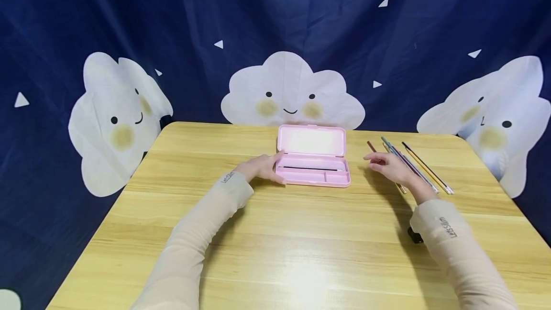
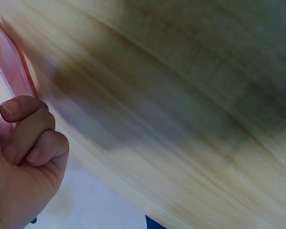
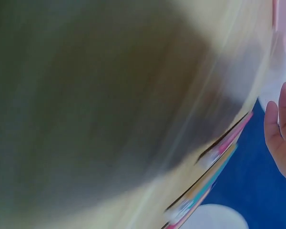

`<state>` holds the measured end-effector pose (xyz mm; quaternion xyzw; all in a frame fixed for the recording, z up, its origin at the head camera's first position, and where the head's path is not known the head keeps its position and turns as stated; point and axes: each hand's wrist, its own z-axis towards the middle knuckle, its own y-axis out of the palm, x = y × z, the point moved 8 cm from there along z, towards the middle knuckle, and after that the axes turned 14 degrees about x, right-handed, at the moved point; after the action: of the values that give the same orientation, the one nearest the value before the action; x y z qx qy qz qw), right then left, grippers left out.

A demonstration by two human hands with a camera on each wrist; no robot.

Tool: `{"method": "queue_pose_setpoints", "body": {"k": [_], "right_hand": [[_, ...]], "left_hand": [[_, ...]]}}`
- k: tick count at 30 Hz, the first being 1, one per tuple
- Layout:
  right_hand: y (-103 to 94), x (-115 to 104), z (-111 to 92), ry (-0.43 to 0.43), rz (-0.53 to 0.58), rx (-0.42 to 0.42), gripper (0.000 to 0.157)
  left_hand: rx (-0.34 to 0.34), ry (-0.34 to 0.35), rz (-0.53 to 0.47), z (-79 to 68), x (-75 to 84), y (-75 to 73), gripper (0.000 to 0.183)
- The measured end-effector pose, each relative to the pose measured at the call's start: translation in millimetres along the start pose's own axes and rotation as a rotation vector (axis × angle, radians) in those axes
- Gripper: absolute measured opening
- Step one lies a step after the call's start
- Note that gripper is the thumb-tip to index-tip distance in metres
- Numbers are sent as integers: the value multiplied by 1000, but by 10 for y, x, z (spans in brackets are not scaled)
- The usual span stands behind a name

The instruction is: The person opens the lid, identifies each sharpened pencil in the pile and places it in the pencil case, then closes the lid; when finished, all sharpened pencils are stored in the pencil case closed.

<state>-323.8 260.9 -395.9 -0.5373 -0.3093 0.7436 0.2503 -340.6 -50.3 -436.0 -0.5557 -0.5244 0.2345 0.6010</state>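
Note:
An open pink pencil case [image 1: 313, 184] lies on the table with its lid tipped back. One dark pencil [image 1: 312, 169] is in its long compartment. My left hand [image 1: 260, 166] holds the case by its left end, thumb at the front corner and index finger near the hinge. In the left wrist view, the other fingers [image 2: 26, 129] are curled beside the pink wall. Right of the case, my right hand [image 1: 391, 166] hovers with loosely bent fingers and nothing in them. Several coloured pencils [image 1: 424, 169] lie partly hidden behind it; the right wrist view shows their blurred ends.
The wooden table [image 1: 301, 233] has its far edge just behind the case lid. Beyond it hangs a dark blue cloth [image 1: 267, 8] with white smiling clouds. A small black object [image 1: 415, 236] shows under the right sleeve.

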Motion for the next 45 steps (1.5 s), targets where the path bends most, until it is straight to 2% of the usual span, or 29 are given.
{"method": "queue_pose_setpoints", "body": {"k": [9, 14, 20, 27, 33, 37, 45], "right_hand": [[-278, 334, -141, 68, -33, 46, 29], [-350, 465, -215, 134, -60, 13, 36], [-396, 561, -253, 144, -27, 39, 35], [-436, 597, -248, 125, -84, 59, 36], [-402, 594, -227, 109, -140, 48, 44], [-356, 599, -201, 88, -182, 34, 45], [-284, 564, -189, 67, -198, -17, 43]], "left_hand": [[-4, -2, 4, 2, -7, -12, 108], [-4, 0, 6, 9, -10, -2, 108], [-3, 8, 7, 18, -8, 10, 108], [2, 15, 15, 21, 0, 4, 107], [0, 6, 10, 15, -2, 3, 108], [3, 1, 4, 24, -16, 13, 109], [-12, 5, 5, 37, -22, 30, 109]]}}
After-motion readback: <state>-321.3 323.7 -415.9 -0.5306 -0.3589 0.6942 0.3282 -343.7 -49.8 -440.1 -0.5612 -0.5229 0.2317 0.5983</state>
